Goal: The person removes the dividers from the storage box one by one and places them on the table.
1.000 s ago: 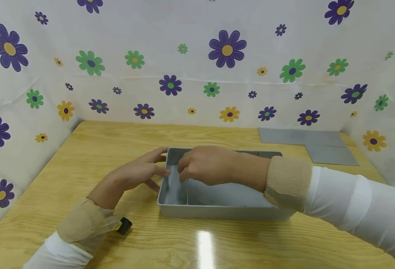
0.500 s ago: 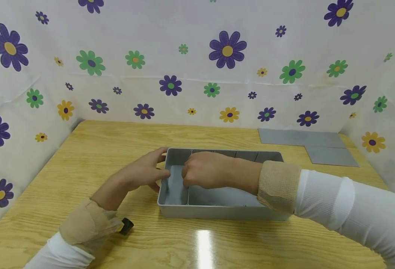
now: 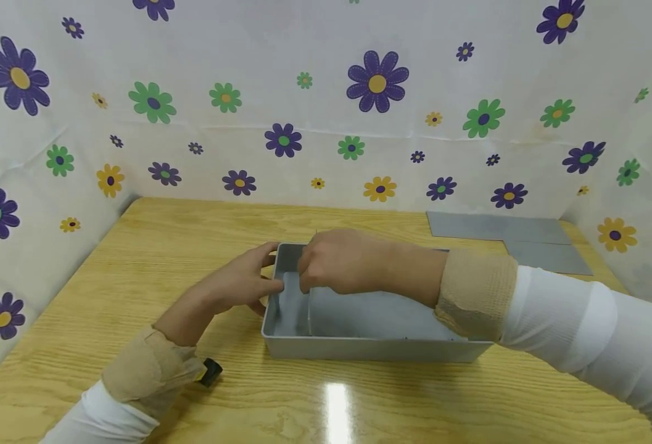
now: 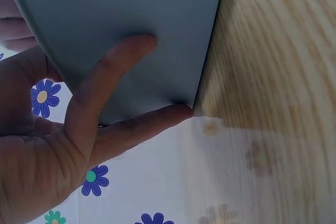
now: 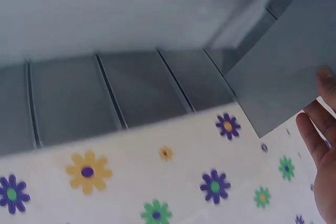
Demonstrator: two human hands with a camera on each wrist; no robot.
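A long grey divider box (image 3: 375, 350) sits on the wooden table. My left hand (image 3: 237, 280) holds its left end, the thumb over the rim and the fingers spread outside; in the left wrist view my left hand (image 4: 58, 145) has two fingers against the outer end wall. My right hand (image 3: 339, 262) is above the box's left part. In the right wrist view my right hand (image 5: 325, 145) pinches the edge of a thin grey divider panel (image 5: 289, 66). The panel stands tilted, a corner above the far wall. From above it shows edge-on, mostly hidden by the hand.
Several upright slots run along the far wall (image 5: 142, 87) of the box. Flat grey panels (image 3: 548, 251) lie at the table's back right. A small black item (image 3: 211, 372) sticks out by the left wrist wrap. Flowered cloth (image 3: 326, 111) stands behind and beside the table.
My right hand dipped into the box, then rose and moved back slightly; the panel's edge now shows above the far rim. My left hand has stayed on the box's left end.
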